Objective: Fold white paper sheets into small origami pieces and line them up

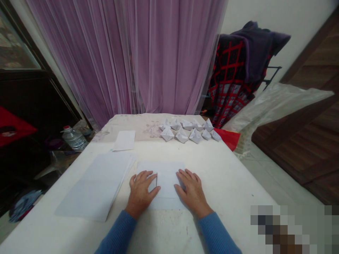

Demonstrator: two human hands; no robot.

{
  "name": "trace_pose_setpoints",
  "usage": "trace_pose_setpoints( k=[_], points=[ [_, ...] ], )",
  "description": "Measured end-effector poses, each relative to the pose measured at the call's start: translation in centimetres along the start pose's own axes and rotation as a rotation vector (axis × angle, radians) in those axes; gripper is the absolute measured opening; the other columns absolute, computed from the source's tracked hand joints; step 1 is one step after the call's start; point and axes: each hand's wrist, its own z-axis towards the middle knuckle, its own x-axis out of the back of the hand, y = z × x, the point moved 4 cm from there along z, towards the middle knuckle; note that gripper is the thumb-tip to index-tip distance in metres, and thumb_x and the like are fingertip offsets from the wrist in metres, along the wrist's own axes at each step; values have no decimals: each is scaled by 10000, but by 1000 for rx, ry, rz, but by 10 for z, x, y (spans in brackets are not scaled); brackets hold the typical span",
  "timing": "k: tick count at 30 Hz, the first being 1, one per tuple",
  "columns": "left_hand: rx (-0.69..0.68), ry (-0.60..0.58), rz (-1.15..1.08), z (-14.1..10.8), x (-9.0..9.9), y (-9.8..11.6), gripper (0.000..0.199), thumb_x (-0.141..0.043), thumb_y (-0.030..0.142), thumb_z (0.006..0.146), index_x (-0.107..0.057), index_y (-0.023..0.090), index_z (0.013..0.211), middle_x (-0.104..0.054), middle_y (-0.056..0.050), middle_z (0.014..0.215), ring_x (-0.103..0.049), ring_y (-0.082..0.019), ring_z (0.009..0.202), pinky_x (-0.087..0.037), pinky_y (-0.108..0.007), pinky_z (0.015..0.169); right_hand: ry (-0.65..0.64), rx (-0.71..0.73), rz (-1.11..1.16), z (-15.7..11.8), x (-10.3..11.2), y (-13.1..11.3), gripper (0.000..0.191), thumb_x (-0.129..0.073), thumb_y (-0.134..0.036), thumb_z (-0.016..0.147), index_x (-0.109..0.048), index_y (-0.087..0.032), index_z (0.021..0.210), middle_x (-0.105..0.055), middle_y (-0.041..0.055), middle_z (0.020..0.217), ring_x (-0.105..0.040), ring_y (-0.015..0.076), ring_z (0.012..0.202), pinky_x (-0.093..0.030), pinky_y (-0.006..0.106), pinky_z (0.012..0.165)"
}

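A sheet of white paper [166, 203] lies flat on the table in front of me, with a crease running across its lower part. My left hand [142, 188] rests on the sheet's left side, fingers apart, beside a dark edge line on the paper. On the right side, my right hand [191, 190] lies with its fingers spread and the thumb pointing inward. Neither hand grips anything. Part of the sheet is hidden under both hands.
A stack of larger white sheets [90, 190] lies to the left, with a smaller folded paper [125, 140] behind it. Several folded paper boats [195, 135] stand in rows at the far right. A red item [230, 138] hangs by the table's [227, 197] right edge.
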Motion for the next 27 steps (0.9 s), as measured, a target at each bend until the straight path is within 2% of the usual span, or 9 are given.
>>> trace_pose_setpoints(
  k=[5, 9, 15, 18, 22, 27],
  points=[
    [-23, -41, -81, 0, -2, 2, 425, -634, 295, 815, -591, 367, 1232, -673, 3, 1214, -522, -275, 1214, -217, -553, 1073, -31, 15, 8, 0, -4, 5, 456, -525, -337, 865, -555, -235, 1308, -558, 70, 1370, -439, 292, 1307, -282, 525, 1075],
    [-6, -51, -144, 1, -4, 4, 445, -585, 237, 837, -556, 331, 1271, -736, 4, 1043, -547, -236, 1180, -201, -549, 1086, 23, 27, 15, -1, 0, 1, 456, -520, -315, 859, -554, -228, 1305, -577, 74, 1347, -453, 284, 1292, -292, 505, 1068],
    [-70, 102, -175, 2, 6, 13, 419, -529, 202, 869, -544, 266, 1284, -751, -5, 896, -620, -197, 1020, -264, -490, 1071, 197, 126, 41, 2, 18, -19, 467, -509, -264, 868, -530, -202, 1331, -600, 92, 1302, -482, 272, 1237, -318, 458, 1043],
    [-156, 209, -149, 1, 18, 21, 380, -524, 207, 886, -562, 263, 1260, -756, 1, 884, -638, -186, 959, -285, -458, 1066, 257, 143, 55, 3, 29, -31, 371, -500, -215, 875, -614, -230, 1227, -653, 74, 1186, -535, 245, 1107, -382, 399, 947],
    [-256, 295, -136, -1, 29, 29, 372, -539, 220, 899, -546, 259, 1269, -753, -4, 957, -630, -188, 1003, -287, -437, 1079, 341, 169, 70, 10, 46, -40, 241, -509, -146, 848, -699, -259, 943, -690, 37, 1017, -560, 222, 971, -400, 370, 855],
    [-233, 335, -45, -1, 29, 23, 432, -572, 305, 881, -526, 216, 1301, -644, -100, 1245, -527, -251, 1223, -283, -457, 1092, 466, 239, 155, 25, 73, -50, 202, -511, -148, 843, -679, -254, 879, -680, 32, 1077, -530, 237, 1138, -375, 414, 965]
  ],
)
